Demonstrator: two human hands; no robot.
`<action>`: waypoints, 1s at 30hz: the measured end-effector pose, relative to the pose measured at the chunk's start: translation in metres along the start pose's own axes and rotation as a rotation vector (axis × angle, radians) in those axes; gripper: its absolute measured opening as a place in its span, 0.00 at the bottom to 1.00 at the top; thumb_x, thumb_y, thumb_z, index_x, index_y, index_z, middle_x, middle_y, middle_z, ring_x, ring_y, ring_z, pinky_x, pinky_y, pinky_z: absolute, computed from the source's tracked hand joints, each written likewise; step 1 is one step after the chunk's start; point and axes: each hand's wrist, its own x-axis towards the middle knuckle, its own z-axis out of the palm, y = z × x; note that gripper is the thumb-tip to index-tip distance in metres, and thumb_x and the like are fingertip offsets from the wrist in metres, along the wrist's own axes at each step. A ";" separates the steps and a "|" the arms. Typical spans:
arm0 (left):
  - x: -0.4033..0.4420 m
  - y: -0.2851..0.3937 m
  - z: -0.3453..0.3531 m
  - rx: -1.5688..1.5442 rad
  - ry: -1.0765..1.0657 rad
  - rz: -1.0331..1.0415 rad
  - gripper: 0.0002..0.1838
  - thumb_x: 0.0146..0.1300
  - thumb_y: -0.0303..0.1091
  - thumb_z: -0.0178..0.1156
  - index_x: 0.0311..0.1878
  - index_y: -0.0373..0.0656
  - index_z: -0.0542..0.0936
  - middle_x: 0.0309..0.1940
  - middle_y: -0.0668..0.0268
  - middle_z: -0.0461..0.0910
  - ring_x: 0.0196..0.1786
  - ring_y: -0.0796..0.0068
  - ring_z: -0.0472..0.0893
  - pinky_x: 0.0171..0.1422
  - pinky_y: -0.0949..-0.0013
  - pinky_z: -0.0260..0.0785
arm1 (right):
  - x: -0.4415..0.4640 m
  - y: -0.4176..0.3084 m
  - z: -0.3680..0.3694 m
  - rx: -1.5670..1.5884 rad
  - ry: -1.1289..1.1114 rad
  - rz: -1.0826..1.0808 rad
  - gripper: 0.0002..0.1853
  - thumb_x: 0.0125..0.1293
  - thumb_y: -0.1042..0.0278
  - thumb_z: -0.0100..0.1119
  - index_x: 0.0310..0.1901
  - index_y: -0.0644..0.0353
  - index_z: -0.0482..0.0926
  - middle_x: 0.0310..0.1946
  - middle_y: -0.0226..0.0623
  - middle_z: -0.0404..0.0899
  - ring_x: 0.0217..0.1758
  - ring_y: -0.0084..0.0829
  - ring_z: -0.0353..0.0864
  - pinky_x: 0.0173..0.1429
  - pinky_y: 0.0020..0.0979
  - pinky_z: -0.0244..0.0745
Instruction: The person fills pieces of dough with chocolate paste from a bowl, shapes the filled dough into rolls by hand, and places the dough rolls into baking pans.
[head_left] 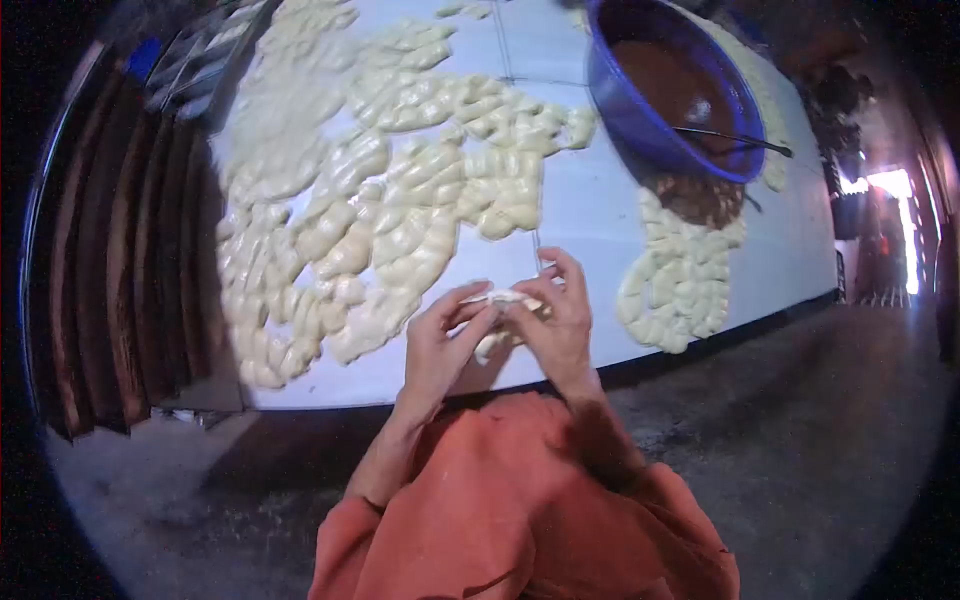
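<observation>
At the table's near edge, my left hand (442, 340) and my right hand (560, 328) meet over a small pale piece of dough (508, 297). Thumbs and fingertips of both hands pinch it from either side. Some pale dough also shows lower down, between my palms, partly hidden by the right thumb. Many soft, shiny dough pieces (410, 205) lie packed together on the white table to the left and ahead of my hands. A further patch of dough pieces (680, 285) lies to the right.
A purple tub (640, 130) of brown filling (665, 90) stands at the back right, a dark-handled utensil (740, 138) resting across it. Brown filling (705, 200) also lies in front of it. Dark stacked trays or boards (130, 270) flank the white table (590, 215) on the left.
</observation>
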 end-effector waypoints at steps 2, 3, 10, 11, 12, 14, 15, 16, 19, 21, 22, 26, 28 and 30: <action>0.007 0.004 0.024 0.090 0.070 0.167 0.35 0.69 0.32 0.65 0.74 0.34 0.63 0.56 0.47 0.82 0.61 0.65 0.81 0.67 0.64 0.71 | 0.003 0.017 -0.009 -0.025 0.057 -0.120 0.16 0.57 0.73 0.72 0.48 0.57 0.83 0.51 0.37 0.79 0.53 0.32 0.81 0.49 0.31 0.83; 0.013 0.007 0.039 0.147 0.133 0.287 0.38 0.70 0.36 0.64 0.77 0.34 0.58 0.61 0.45 0.78 0.65 0.61 0.79 0.69 0.62 0.69 | 0.002 0.016 -0.016 -0.032 0.081 -0.124 0.16 0.57 0.73 0.72 0.48 0.57 0.83 0.51 0.37 0.79 0.53 0.32 0.81 0.49 0.31 0.83; 0.062 -0.010 0.140 -0.275 -0.068 0.586 0.57 0.56 0.58 0.73 0.79 0.35 0.56 0.57 0.48 0.81 0.61 0.61 0.82 0.63 0.64 0.74 | 0.032 0.008 -0.077 1.398 -0.142 0.347 0.09 0.71 0.75 0.63 0.50 0.62 0.78 0.44 0.33 0.81 0.44 0.22 0.82 0.48 0.25 0.80; 0.066 -0.012 0.151 -0.275 -0.072 0.596 0.57 0.56 0.58 0.73 0.79 0.35 0.56 0.57 0.48 0.81 0.61 0.61 0.82 0.63 0.64 0.74 | 0.039 0.016 -0.089 1.397 -0.142 0.335 0.09 0.71 0.75 0.63 0.50 0.62 0.78 0.44 0.33 0.81 0.44 0.22 0.82 0.48 0.25 0.80; 0.071 -0.012 0.160 -0.276 -0.117 0.535 0.59 0.56 0.57 0.74 0.80 0.35 0.51 0.60 0.47 0.79 0.62 0.61 0.80 0.66 0.62 0.72 | 0.047 0.021 -0.099 1.361 -0.146 0.357 0.08 0.71 0.73 0.62 0.49 0.62 0.78 0.43 0.33 0.81 0.44 0.22 0.82 0.47 0.25 0.80; 0.079 -0.011 0.171 -0.286 -0.178 0.350 0.66 0.53 0.52 0.78 0.81 0.37 0.42 0.65 0.48 0.74 0.62 0.65 0.78 0.70 0.62 0.68 | 0.069 0.033 -0.117 1.294 -0.110 0.352 0.09 0.72 0.69 0.63 0.49 0.61 0.78 0.40 0.32 0.82 0.41 0.22 0.83 0.45 0.24 0.81; 0.083 -0.007 0.176 -0.231 -0.181 0.349 0.58 0.59 0.42 0.77 0.82 0.42 0.46 0.58 0.52 0.80 0.54 0.68 0.83 0.58 0.69 0.75 | 0.085 0.040 -0.131 1.253 -0.049 0.318 0.09 0.72 0.68 0.63 0.49 0.61 0.77 0.40 0.31 0.82 0.40 0.22 0.83 0.44 0.25 0.81; 0.083 -0.008 0.177 -0.253 -0.215 0.264 0.52 0.61 0.38 0.74 0.81 0.42 0.51 0.58 0.52 0.81 0.54 0.70 0.84 0.58 0.69 0.76 | 0.106 0.048 -0.147 1.211 0.010 0.285 0.09 0.72 0.67 0.62 0.49 0.60 0.77 0.39 0.31 0.82 0.39 0.23 0.84 0.44 0.26 0.81; 0.083 -0.007 0.160 -0.150 -0.259 0.140 0.38 0.66 0.32 0.69 0.76 0.40 0.62 0.56 0.53 0.83 0.53 0.71 0.84 0.58 0.69 0.77 | 0.180 0.074 -0.200 0.823 0.103 0.139 0.08 0.73 0.67 0.60 0.48 0.61 0.77 0.39 0.32 0.83 0.38 0.21 0.83 0.41 0.26 0.81; 0.084 -0.004 0.147 -0.032 -0.258 0.097 0.31 0.68 0.31 0.67 0.72 0.38 0.69 0.55 0.53 0.83 0.53 0.72 0.85 0.57 0.69 0.78 | 0.228 0.104 -0.225 0.430 0.043 0.154 0.09 0.73 0.67 0.57 0.46 0.63 0.78 0.36 0.32 0.84 0.41 0.18 0.82 0.43 0.25 0.76; 0.085 -0.002 0.142 -0.020 -0.202 0.050 0.26 0.69 0.32 0.65 0.68 0.37 0.72 0.53 0.53 0.84 0.53 0.72 0.85 0.57 0.69 0.78 | 0.247 0.116 -0.232 0.263 -0.057 0.195 0.10 0.72 0.65 0.57 0.46 0.64 0.79 0.37 0.35 0.85 0.42 0.22 0.83 0.45 0.28 0.76; 0.088 0.002 0.134 0.017 -0.123 0.000 0.20 0.73 0.32 0.61 0.64 0.33 0.76 0.51 0.56 0.85 0.49 0.73 0.84 0.56 0.69 0.77 | 0.291 0.155 -0.219 -0.538 -0.392 0.103 0.15 0.68 0.59 0.58 0.46 0.64 0.81 0.41 0.45 0.86 0.44 0.36 0.84 0.50 0.38 0.76; 0.086 0.005 0.131 0.071 -0.137 -0.025 0.20 0.73 0.32 0.62 0.62 0.33 0.77 0.51 0.56 0.85 0.50 0.74 0.84 0.57 0.69 0.77 | 0.295 0.166 -0.211 -0.571 -0.570 0.048 0.17 0.68 0.57 0.57 0.45 0.65 0.80 0.40 0.41 0.85 0.41 0.36 0.82 0.49 0.38 0.75; 0.084 0.006 0.127 0.066 -0.146 -0.059 0.19 0.73 0.32 0.61 0.62 0.32 0.77 0.50 0.57 0.85 0.50 0.74 0.84 0.57 0.70 0.77 | 0.295 0.161 -0.210 -0.500 -0.687 0.071 0.17 0.66 0.57 0.58 0.45 0.63 0.83 0.42 0.46 0.86 0.45 0.39 0.84 0.53 0.40 0.75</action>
